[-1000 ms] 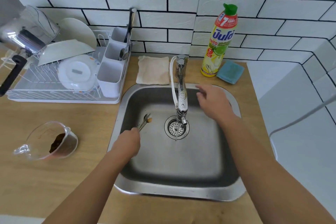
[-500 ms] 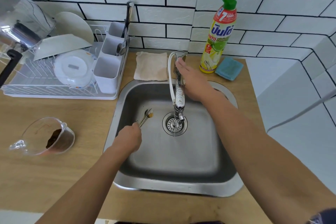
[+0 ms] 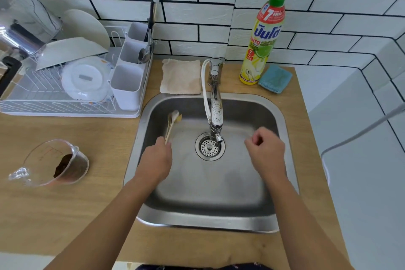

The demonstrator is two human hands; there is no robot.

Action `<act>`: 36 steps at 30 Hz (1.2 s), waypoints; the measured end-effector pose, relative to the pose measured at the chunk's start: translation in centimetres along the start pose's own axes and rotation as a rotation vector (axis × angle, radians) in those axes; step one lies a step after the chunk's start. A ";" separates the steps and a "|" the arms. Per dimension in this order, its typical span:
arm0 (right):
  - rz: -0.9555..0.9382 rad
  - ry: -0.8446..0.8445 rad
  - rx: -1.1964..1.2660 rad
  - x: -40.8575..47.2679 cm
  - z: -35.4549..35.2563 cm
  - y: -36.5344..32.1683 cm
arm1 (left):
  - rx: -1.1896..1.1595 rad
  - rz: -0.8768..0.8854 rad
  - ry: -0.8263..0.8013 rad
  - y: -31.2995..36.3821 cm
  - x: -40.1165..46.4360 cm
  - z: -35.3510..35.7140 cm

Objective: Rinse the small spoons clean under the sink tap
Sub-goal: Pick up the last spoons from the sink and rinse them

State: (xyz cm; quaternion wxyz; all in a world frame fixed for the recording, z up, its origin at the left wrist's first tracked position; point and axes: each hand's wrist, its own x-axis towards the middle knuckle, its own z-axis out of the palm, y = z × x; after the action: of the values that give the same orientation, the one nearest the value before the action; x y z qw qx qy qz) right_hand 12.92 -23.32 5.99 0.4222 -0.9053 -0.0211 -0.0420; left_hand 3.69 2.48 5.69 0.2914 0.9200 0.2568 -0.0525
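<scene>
My left hand (image 3: pixel 156 161) grips a small bundle of spoons (image 3: pixel 172 124) by the handles, over the left side of the steel sink (image 3: pixel 282 114). The spoon bowls point away from me and one carries yellowish residue. The chrome tap (image 3: pixel 215 107) reaches over the drain (image 3: pixel 210 147), to the right of the spoons. My right hand (image 3: pixel 266 152) hovers over the sink's right side with fingers loosely curled and nothing in it. Whether water is running is unclear.
A white dish rack (image 3: pixel 72 85) with plates and a cutlery holder stands left of the sink. A glass measuring cup (image 3: pixel 54 163) with brown residue lies on the wooden counter. Behind the sink are a beige cloth (image 3: pixel 180 76), a dish soap bottle (image 3: pixel 264 39) and a blue sponge (image 3: pixel 275 79).
My right hand reached to the tap handle, then drew back down to the sink's right side. My left hand stayed in place with the spoons, now raised slightly.
</scene>
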 end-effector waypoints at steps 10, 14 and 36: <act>0.139 -0.682 -0.466 -2.1 2.6 2.5 | 0.400 -0.037 -0.378 -0.2 -0.1 1.3; 0.003 -0.100 -0.131 -2.0 2.7 2.1 | -0.076 0.051 0.091 -0.4 -0.8 2.4; -0.091 -0.040 -0.120 -1.8 2.7 1.6 | -0.046 0.055 0.092 -0.6 -0.5 1.8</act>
State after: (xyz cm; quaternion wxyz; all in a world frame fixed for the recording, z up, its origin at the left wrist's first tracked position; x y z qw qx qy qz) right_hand 11.43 -22.26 2.91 0.3642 -0.9278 -0.0681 -0.0443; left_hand 3.03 1.61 4.03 0.3018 0.9211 0.2458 0.0035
